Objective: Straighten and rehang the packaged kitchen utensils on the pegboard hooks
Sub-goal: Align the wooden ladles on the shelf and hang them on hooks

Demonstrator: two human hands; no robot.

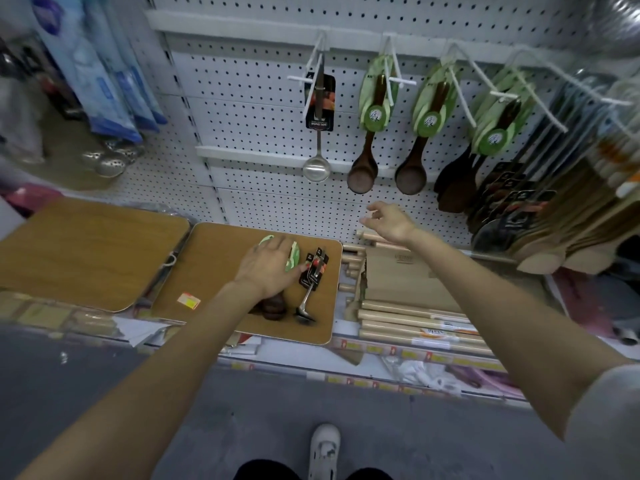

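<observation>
My left hand (272, 268) lies palm down on green-carded wooden spoons (293, 258) resting on a wooden board (207, 271); their dark bowls (273, 306) stick out below my wrist. Whether the fingers grip a spoon I cannot tell. Beside them lie black-carded steel ladles (313, 271). My right hand (389, 221) hovers open and holds nothing in front of the pegboard (249, 95), below the hanging wooden spoons. One steel ladle (318, 126) hangs on the leftmost hook. Green-carded wooden spoons hang on three hooks (374, 109), (431, 112), (491, 129).
A second wooden board (86, 251) lies to the left. Rolling pins (412, 323) and a cardboard box (401, 275) fill the shelf on the right. Dark utensils and bamboo spatulas (554, 216) hang at far right. Blue packages (107, 71) hang at the left.
</observation>
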